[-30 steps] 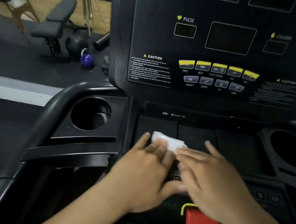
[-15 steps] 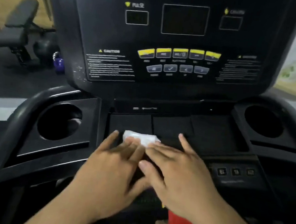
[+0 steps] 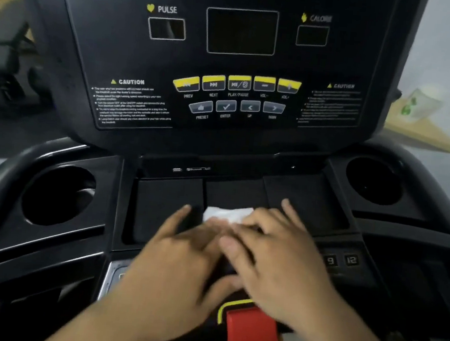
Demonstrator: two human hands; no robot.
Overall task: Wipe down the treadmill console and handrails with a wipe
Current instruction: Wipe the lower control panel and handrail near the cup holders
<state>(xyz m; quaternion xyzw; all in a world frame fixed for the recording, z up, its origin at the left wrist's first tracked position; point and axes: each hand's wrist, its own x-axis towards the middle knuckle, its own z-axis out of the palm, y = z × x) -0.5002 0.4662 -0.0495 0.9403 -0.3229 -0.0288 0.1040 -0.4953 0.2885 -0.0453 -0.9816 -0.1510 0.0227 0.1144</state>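
Your left hand (image 3: 181, 254) and right hand (image 3: 278, 262) lie flat, side by side, on the low tray (image 3: 168, 192) of the treadmill console (image 3: 87, 44), with your fingers overlapping where the two hands meet. The white wipe (image 3: 224, 214) sits on the middle section of that tray, toward its near edge. It is pressed under your fingertips, and only its far part shows beyond them.

The fingers of your left hand are spread. The index finger angles off to the left of the wipe and rests on the bare tray, while the others cover the wipe's left side. Your right hand's fingers are loosely fanned, and one reaches past the wipe toward the right section of the tray. Both hands are blurred, so you cannot tell whether any finger pinches the wipe or only presses it down.

A round cup holder (image 3: 57, 197) lies at the left end of the console deck and another cup holder (image 3: 372, 180) at the right end. Just under your right wrist, at the console's near edge, is a red stop tab (image 3: 251, 334).
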